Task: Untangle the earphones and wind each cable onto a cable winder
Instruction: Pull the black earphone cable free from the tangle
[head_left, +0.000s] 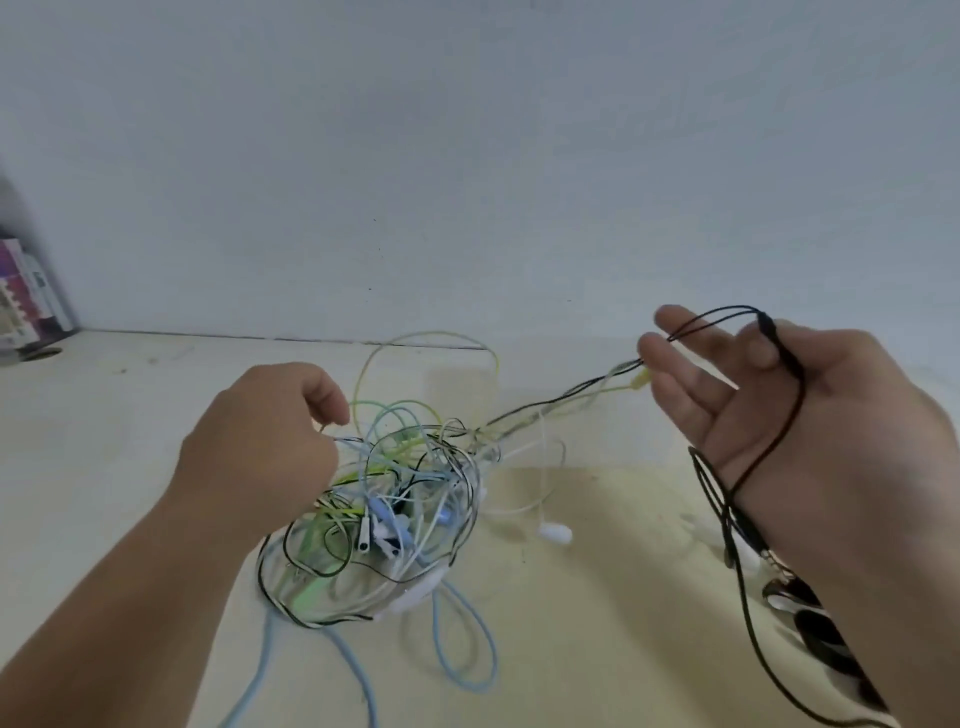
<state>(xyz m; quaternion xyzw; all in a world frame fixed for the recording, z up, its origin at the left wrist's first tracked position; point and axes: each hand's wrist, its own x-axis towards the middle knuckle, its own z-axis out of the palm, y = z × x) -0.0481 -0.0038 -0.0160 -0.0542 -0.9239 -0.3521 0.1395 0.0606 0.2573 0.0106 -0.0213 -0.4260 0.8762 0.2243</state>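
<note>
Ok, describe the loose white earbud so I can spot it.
Start at the tangle of cables in the middle of the table. Just right of it, toward the right hand, a white earbud lies on bare tabletop at the end of a white cable. It lies alone, outside the knot.

We find nothing that we can read. The only printed surface is a box (26, 296) at the far left corner of the worktop (597, 571), against the wall. Its side shows patches of purple, pink and white, but it is too blurred for us to make out any letter, number or brand. The plugs and earbuds in the tangle of earphone cables (395, 493) near the middle of the worktop are too small for us to tell whether they carry any marking.
</note>
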